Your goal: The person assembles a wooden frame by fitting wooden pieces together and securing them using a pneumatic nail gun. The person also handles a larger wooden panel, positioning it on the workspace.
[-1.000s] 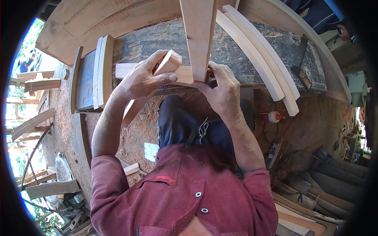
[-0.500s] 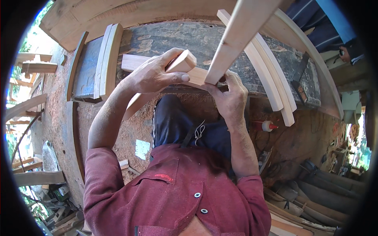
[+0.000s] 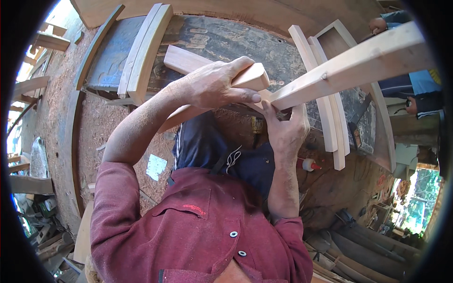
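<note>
My left hand (image 3: 212, 84) is closed around a pale, squared wooden piece (image 3: 254, 78) with a rounded end, thumb along its near side. My right hand (image 3: 290, 129) pinches the lower end of a long pale wooden bar (image 3: 349, 66), which slants up to the right toward the camera. The two pieces meet close to my fingertips; the joint between them is partly covered. From behind my left wrist another pale length (image 3: 186, 60) sticks out over the bench, and one more (image 3: 179, 116) shows below that forearm. Whether all these form one frame is hidden.
The dark, worn workbench (image 3: 226, 40) carries paired wooden strips (image 3: 146, 52) at left, several curved strips (image 3: 325, 113) at right and a dark square (image 3: 357, 122). A white-and-red bottle (image 3: 309, 164) lies below its edge. At far right are another person's hands (image 3: 412, 105).
The long wooden bar has swung from pointing up to leaning far right. Both my hands have shifted right with the wood, still gripping, and the whole view has turned somewhat.
</note>
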